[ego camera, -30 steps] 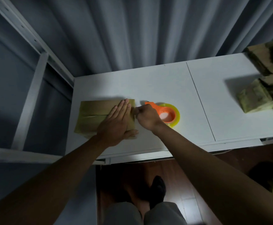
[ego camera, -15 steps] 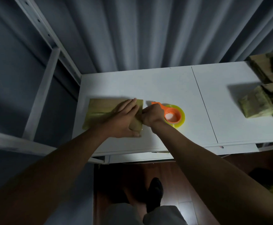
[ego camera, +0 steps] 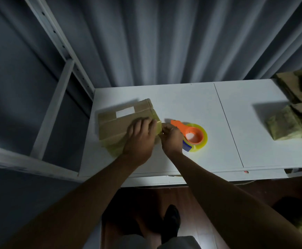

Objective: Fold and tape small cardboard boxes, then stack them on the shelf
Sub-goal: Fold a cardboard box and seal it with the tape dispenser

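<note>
head view is looking down on a white table [ego camera: 191, 97], and everything here is easiest to place by the tape dispenser [ego camera: 194, 136], an orange plastic holder sitting inside a ring of glossy yellowish tape, lying flat on the table. just left of it the cardboard box [ego camera: 121, 121] is resting, a flattish brown thing with matte faces, sharp fold lines, a pale rectangular patch on top, and a shiny taped edge on the side nearest the dispenser. the left hand [ego camera: 140, 139] is lying over that near corner with fingers curled onto the cardboard, seemingly pinning the flap so it is not springing up. the right hand [ego camera: 171, 138] is sitting between the box and the dispenser, fingers bunched in a pinch at the box's edge; it is probably pressing down or tearing a tape end, though the strip itself is too faint to make out. well to the right of the dispenser, a heap of finished boxes [ego camera: 294, 114] is waiting, wrapped and wrinkled-looking. beyond the box, further left, the shelf frame [ego camera: 56, 105] is standing, bare pale metal.
</note>
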